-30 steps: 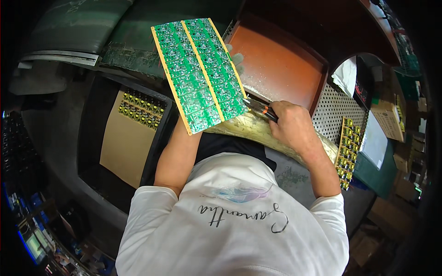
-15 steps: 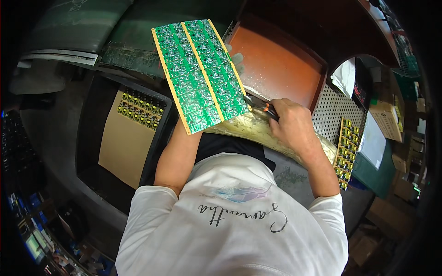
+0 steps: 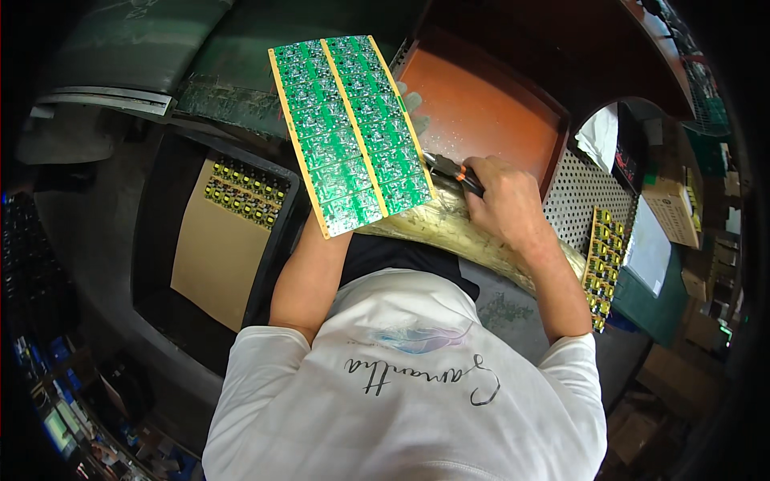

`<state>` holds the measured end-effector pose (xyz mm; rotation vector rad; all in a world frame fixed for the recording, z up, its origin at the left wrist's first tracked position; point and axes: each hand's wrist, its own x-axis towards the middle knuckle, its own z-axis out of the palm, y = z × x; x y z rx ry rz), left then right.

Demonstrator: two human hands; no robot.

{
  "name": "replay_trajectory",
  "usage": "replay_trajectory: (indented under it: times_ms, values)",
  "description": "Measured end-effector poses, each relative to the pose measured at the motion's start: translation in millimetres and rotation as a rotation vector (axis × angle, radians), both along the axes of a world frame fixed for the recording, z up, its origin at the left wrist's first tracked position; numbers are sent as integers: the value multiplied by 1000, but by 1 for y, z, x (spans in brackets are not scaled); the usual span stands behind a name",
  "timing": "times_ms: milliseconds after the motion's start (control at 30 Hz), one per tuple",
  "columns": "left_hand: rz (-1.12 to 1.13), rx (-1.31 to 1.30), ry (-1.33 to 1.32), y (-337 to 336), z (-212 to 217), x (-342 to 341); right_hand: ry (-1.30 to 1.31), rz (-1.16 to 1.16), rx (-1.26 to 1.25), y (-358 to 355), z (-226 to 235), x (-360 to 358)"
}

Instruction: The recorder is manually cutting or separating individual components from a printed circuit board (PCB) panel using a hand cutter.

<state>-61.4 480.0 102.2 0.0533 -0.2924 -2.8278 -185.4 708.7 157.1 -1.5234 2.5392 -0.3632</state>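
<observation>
A green circuit board panel (image 3: 341, 136) with yellow edge strips is held up tilted, its solder side showing. My left hand (image 3: 413, 103) is behind it; only grey gloved fingertips curl round the panel's right edge, and the rest is hidden. My bare right hand (image 3: 507, 200) is closed round a pair of cutting pliers (image 3: 459, 176) with black and orange handles. The pliers' jaws are at the panel's right edge, near its lower part. Whether they grip the edge is too small to tell.
Below the panel runs a padded roll wrapped in yellowish film (image 3: 445, 220). An orange-brown tray (image 3: 481, 104) with specks lies beyond. At left, a black bin (image 3: 152, 264) holds cardboard (image 3: 216, 248) and a populated board (image 3: 245, 192). Another board (image 3: 603, 268) rests at right beside a perforated metal sheet (image 3: 589, 188).
My right hand and the pliers have moved up along the panel's right edge. The panel has shifted very slightly to the right and down.
</observation>
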Motion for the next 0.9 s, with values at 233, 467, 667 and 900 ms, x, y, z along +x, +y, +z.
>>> replay_trajectory:
  times_ms: [233, 467, 667, 900]
  values:
    - [127, -158, -121, -1, -5, -5, 68, 6, -18, -14, 5, 2]
    - [48, -108, -95, -6, -19, -5, 43, 3, 73, -16, 1, -1]
    - [59, -109, -105, -4, -17, -5, 1, -9, 96, -15, 3, 4]
    - [158, -197, -26, 4, -1, 3, 104, 1, -68, -19, 4, 3]
